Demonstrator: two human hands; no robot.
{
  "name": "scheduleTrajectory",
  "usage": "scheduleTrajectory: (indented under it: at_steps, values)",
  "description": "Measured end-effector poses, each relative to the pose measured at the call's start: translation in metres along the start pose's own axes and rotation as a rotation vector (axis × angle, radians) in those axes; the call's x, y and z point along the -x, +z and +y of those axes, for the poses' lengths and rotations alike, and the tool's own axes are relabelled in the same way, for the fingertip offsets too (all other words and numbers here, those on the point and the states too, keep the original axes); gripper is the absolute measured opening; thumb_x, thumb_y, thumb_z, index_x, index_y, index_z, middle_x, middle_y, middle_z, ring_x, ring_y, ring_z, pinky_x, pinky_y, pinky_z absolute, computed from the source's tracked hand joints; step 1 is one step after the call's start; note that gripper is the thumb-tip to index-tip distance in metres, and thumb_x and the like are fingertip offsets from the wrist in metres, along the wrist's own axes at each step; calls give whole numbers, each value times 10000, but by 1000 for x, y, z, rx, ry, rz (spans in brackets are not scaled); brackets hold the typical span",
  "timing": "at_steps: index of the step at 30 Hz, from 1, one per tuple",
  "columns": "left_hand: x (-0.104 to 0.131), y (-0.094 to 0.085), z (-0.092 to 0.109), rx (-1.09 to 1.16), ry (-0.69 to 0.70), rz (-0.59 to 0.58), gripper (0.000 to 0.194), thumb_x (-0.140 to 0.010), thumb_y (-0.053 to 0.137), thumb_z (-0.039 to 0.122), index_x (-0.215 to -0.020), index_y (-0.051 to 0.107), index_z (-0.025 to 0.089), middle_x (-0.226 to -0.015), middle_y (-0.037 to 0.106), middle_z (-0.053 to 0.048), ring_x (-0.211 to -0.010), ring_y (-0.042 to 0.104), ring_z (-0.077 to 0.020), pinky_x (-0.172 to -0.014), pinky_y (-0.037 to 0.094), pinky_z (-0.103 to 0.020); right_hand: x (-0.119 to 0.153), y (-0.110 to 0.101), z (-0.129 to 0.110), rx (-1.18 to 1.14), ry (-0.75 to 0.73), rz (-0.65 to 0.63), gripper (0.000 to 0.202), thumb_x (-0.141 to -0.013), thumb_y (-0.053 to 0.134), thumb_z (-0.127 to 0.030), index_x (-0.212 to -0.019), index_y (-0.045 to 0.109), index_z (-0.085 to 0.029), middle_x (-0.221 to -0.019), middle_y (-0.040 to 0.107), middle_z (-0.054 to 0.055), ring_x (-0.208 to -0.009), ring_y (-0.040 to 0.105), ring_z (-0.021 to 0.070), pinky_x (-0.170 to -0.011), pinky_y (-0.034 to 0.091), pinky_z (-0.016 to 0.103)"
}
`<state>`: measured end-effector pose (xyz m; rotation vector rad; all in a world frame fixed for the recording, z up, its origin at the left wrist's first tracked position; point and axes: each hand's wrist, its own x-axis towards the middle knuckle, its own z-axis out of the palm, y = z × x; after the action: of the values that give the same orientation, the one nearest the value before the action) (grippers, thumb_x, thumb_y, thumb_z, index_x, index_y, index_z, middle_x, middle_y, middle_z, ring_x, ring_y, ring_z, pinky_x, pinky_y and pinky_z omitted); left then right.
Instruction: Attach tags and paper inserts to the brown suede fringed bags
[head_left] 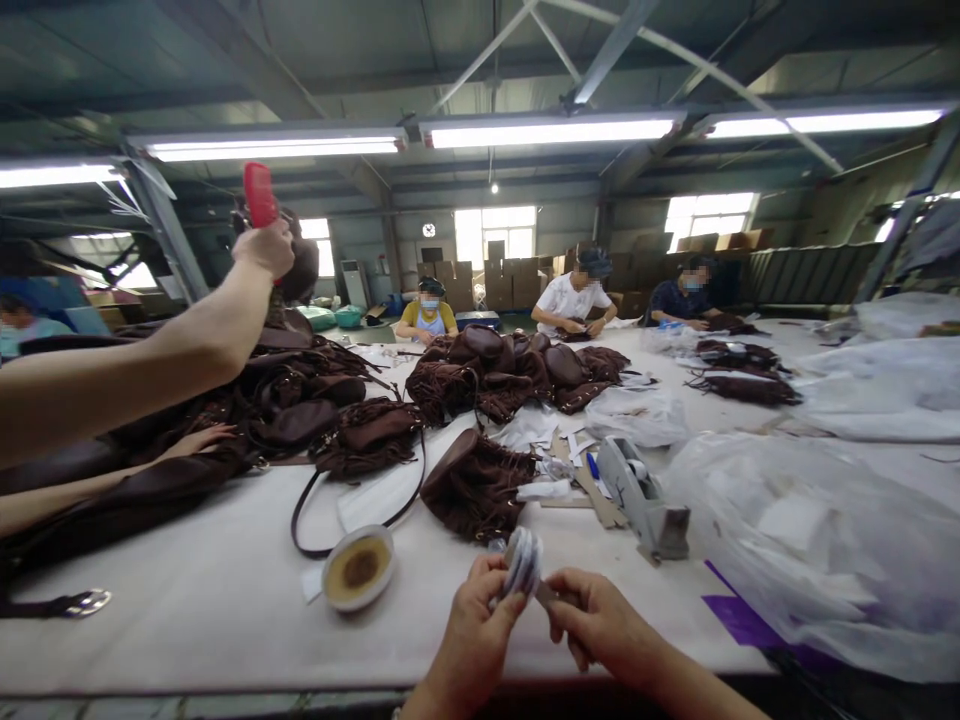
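Near the table's front edge, my left hand (478, 625) is closed around a pale, layered bundle (524, 560) that looks like a wound roll; its exact kind I cannot make out. My right hand (600, 612) pinches a small grey-brown piece (551, 594) at the bundle's right side. Just beyond my hands lies a dark brown fringed bag (476, 485). To their left is a round pale dish (360, 568) with yellowish content and a dark middle. A grey tape dispenser (637, 500) stands to the right.
Brown bags (517, 370) are heaped mid-table. From the left, a co-worker's arm (165, 365) raises a red-handled tool (260, 195); another hand (206, 438) rests on the bags. Clear plastic bags (817, 540) cover the right. Several people work across the table.
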<state>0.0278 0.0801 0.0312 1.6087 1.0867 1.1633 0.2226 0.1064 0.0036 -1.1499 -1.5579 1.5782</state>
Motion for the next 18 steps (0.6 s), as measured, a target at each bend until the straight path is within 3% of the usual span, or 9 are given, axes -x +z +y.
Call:
scheduleTrajectory:
  at_steps: [6, 10, 12, 14, 16, 18]
  values:
    - [-2, 2, 10, -78, 40, -59, 108, -863, 620, 195, -808, 713, 184, -1001, 667, -73, -988, 584, -231, -883, 430, -315, 4, -13, 8, 38, -10, 74, 450, -799, 635, -576, -621, 558, -169, -462, 417, -70, -383, 322, 56, -395, 214, 203]
    - [-6, 3, 13, -74, 52, -91, 115, -859, 622, 194, -899, 730, 197, -1006, 677, -55, -993, 582, -225, -891, 426, -307, 2, -9, -5, 129, -81, 76, 459, -847, 612, -544, -592, 569, -165, -495, 441, -48, -433, 350, 69, -440, 275, 215]
    - [-7, 0, 9, -81, 23, -92, 122, -862, 620, 216, -903, 734, 199, -983, 669, -49, -981, 582, -222, -883, 426, -303, 7, -8, -8, 225, -127, 95, 403, -898, 562, -498, -693, 635, -159, -563, 526, -19, -470, 422, 91, -469, 344, 222]
    - [-8, -4, 5, -107, -13, -81, 117, -854, 620, 228, -870, 731, 196, -952, 657, -45, -970, 579, -221, -874, 424, -302, 17, -9, -8, 353, -228, 119, 289, -915, 551, -407, -978, 686, -159, -756, 656, 37, -614, 568, 143, -575, 461, 248]
    - [-10, -8, 2, -141, -53, -59, 106, -832, 622, 229, -801, 714, 186, -930, 643, -46, -947, 577, -219, -854, 426, -303, 29, -12, -7, 499, -394, 103, 423, -856, 613, -294, -1261, 596, -173, -1054, 693, 112, -885, 645, 215, -769, 532, 307]
    - [-11, -10, 2, -166, -83, -53, 116, -810, 626, 230, -725, 685, 175, -916, 633, -48, -918, 575, -213, -835, 430, -303, 37, -15, -10, 640, -572, 24, 533, -800, 638, -193, -1325, 550, -175, -1224, 641, 153, -1067, 614, 249, -911, 516, 337]
